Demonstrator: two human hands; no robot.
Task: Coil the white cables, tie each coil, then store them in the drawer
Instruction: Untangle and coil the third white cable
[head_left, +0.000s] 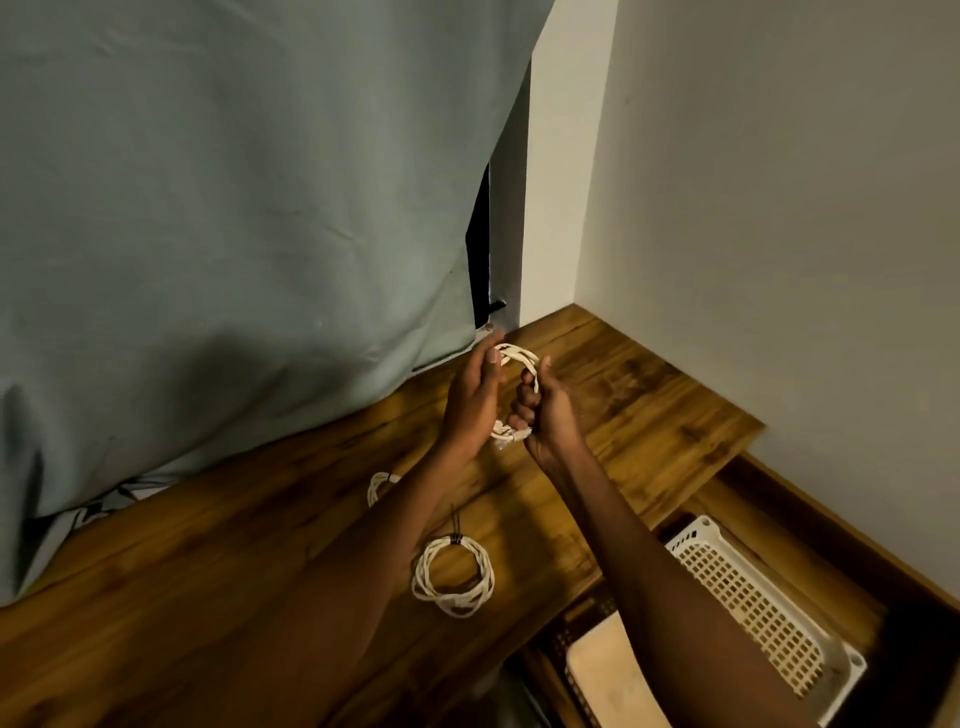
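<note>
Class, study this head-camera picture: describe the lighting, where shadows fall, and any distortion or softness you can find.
Head view: dim, warm light; a broad shadow lies on the grey-green cloth at lower left; the wooden desk top curves with wide-angle distortion; the held cable coil between left hand and right hand looks soft, while the tied coil is clearer; the open drawer falls darkest at the right.

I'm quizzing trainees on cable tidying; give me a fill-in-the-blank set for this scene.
1. Both hands, left hand and right hand, hold one white ___ coil.
2. The tied white coil lies on the ___ wooden desktop.
3. The white perforated plastic basket sits in the open ___.

Missing: cable; brown; drawer
</note>
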